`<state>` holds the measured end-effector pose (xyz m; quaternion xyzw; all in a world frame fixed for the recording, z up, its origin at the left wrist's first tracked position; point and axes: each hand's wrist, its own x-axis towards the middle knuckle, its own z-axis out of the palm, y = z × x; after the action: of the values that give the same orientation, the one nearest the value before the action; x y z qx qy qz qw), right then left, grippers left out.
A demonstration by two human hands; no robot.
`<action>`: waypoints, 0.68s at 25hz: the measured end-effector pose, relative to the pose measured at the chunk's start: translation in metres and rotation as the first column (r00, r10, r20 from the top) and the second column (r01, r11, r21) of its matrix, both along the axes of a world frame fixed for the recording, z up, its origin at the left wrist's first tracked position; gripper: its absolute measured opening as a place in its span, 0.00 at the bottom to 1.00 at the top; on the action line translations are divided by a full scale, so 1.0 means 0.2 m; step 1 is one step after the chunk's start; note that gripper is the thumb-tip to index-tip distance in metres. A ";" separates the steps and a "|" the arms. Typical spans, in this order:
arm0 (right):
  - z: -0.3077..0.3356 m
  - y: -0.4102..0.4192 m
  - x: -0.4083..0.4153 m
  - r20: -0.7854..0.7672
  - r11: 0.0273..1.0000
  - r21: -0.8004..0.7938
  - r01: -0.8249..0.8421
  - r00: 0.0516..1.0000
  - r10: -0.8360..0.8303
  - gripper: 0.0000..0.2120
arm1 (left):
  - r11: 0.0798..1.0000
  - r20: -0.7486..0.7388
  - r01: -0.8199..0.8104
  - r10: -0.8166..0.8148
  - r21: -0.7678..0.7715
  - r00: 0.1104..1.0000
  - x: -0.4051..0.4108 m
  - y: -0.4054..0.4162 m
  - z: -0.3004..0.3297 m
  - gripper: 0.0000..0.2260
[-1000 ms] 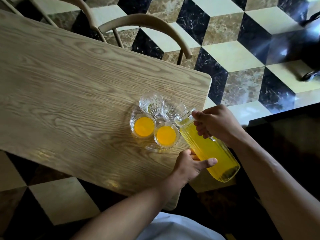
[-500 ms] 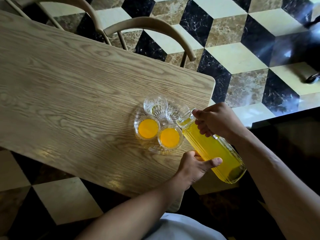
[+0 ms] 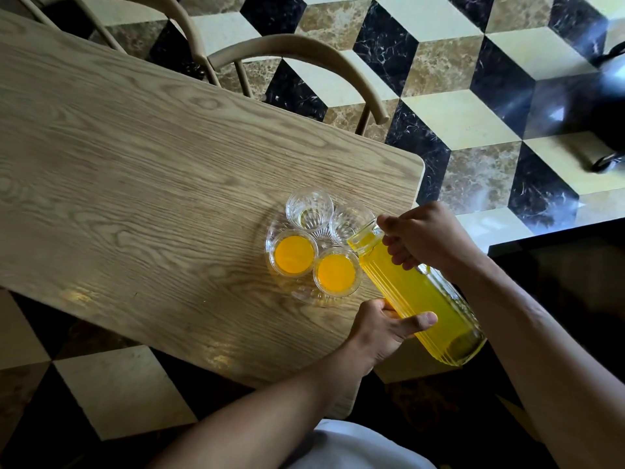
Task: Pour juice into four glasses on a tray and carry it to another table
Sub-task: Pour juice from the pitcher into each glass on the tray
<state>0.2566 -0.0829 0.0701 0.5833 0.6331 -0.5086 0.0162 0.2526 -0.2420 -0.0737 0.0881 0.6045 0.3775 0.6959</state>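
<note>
- Both hands have the jug (image 3: 416, 292): the right hand (image 3: 426, 236) wraps its neck by the handle, the left hand (image 3: 385, 328) cups the body from beneath, thumb across the ribs.
- Tilted, its spout sits over the near empty glass (image 3: 345, 222); no stream shows yet.
- Two filled glasses (image 3: 293, 254) and a far empty glass (image 3: 309, 208) share the clear tray (image 3: 306, 296).
- Third pour looks due; it wants a slow tip.
- Tray sits near the table (image 3: 135, 170) corner, close to the edge; a chair (image 3: 304, 59) stands beyond, with open floor to the right.
</note>
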 end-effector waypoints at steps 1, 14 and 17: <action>0.00 0.00 0.00 0.005 1.000 0.001 -0.001 1.000 0.001 0.21 | 1.000 0.004 -0.001 0.001 0.004 1.000 0.00 0.00 0.00 0.55; 0.01 0.02 -0.03 0.051 1.000 0.001 -0.010 0.999 0.010 0.22 | 0.998 0.065 -0.006 0.002 0.062 0.998 -0.02 0.02 0.03 0.41; 0.01 0.03 -0.04 0.050 1.000 -0.005 -0.011 0.999 0.012 0.22 | 0.998 0.091 -0.022 0.016 0.063 0.996 -0.03 0.03 0.03 0.41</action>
<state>0.2492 -0.0779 0.0723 0.5921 0.6347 -0.4951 0.0363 0.2468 -0.2367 -0.0675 0.0874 0.5609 0.4070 0.7156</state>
